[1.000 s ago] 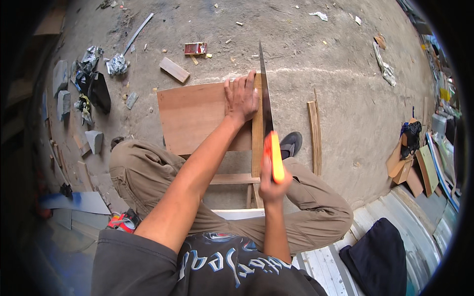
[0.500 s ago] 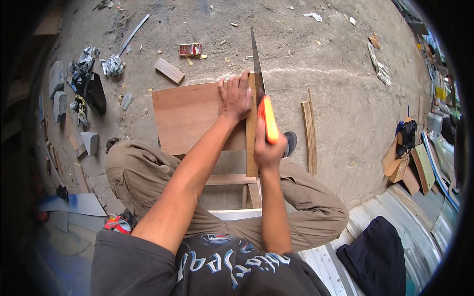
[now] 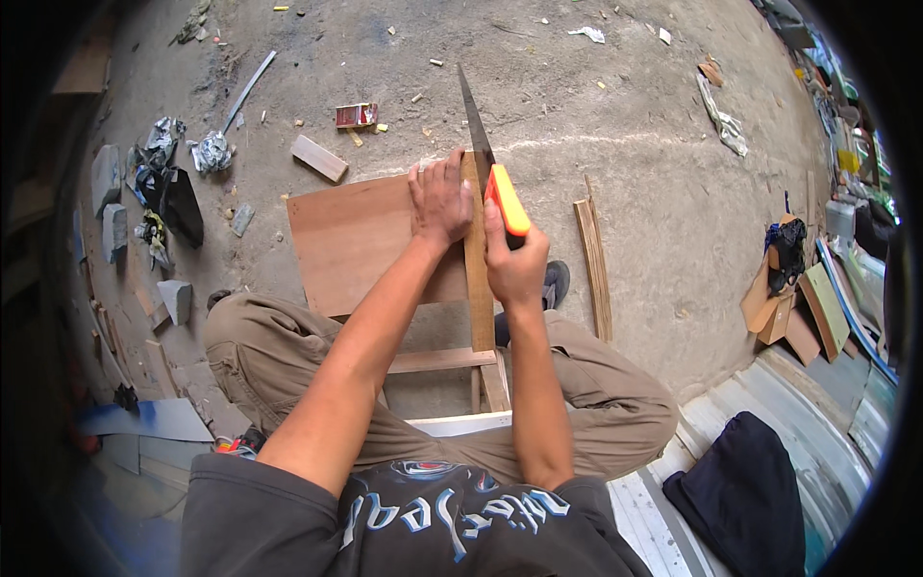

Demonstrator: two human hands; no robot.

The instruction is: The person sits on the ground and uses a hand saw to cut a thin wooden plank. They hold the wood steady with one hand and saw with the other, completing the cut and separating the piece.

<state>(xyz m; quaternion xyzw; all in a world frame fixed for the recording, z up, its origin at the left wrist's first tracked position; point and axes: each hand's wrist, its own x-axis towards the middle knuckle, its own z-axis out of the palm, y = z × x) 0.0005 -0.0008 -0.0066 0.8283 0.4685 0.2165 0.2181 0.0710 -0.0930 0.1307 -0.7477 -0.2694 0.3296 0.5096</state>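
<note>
A handsaw [image 3: 506, 197] with an orange-yellow handle is gripped in my right hand [image 3: 519, 264]. Its long blade points away and slightly left, against the right edge of a narrow wooden strip [image 3: 479, 288]. That strip lies lengthwise along the right side of a reddish-brown plywood panel [image 3: 351, 245]. My left hand [image 3: 442, 204] presses flat on the panel's far right part, fingers stretched forward and thumb side by the strip. Beneath the near end of the strip is a wooden frame [image 3: 437, 361], between my crossed legs. Where the saw teeth meet the wood cannot be made out.
A small wood block [image 3: 319, 159] and a red box [image 3: 357, 115] lie beyond the panel. Wooden strips [image 3: 594, 269] rest on the concrete at right. Grey stone pieces [image 3: 114, 231] and a black plastic bag [image 3: 178, 207] are at left; dark cloth [image 3: 740, 495] lies at lower right.
My right hand has drawn the saw back toward me, and the handle is sharper now. The left hand stays on the panel; the whole view has shifted slightly.
</note>
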